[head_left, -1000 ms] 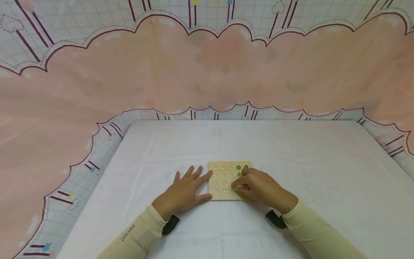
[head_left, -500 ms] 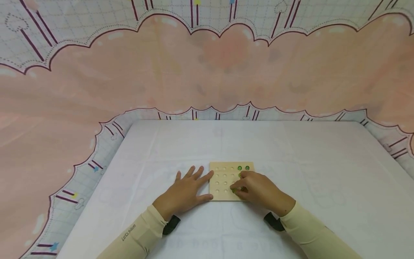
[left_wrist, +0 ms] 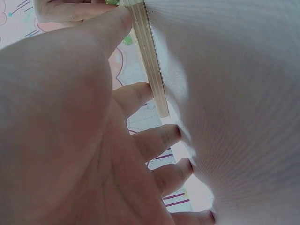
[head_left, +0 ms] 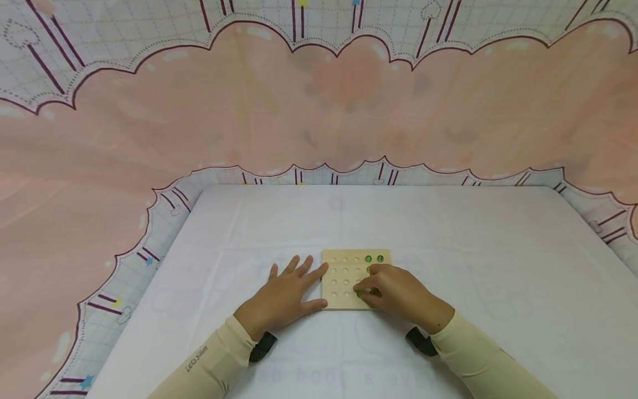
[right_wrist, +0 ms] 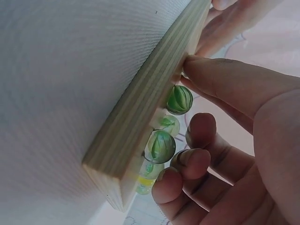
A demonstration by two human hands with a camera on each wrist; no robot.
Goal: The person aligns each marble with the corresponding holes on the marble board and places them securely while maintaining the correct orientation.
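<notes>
my left hand (head_left: 285,293) is lying flat on the counter (head_left: 448,238), fingers spread and relaxed, thumb and index tip touching the left edge of the wooden peg board (head_left: 343,280). board is sitting at the counter's near middle. my right hand (head_left: 396,291) is resting over the board's near right part, fingers curled, grip closing around a green marble (right_wrist: 179,99); whether it's pinched i can't tell. two more green marbles (head_left: 374,259) are sitting in the far right holes.

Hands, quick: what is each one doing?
Left hand: open, flat, touching the wooden board.
Right hand: fingers curled over green marbles; a grip cannot be told.
</notes>
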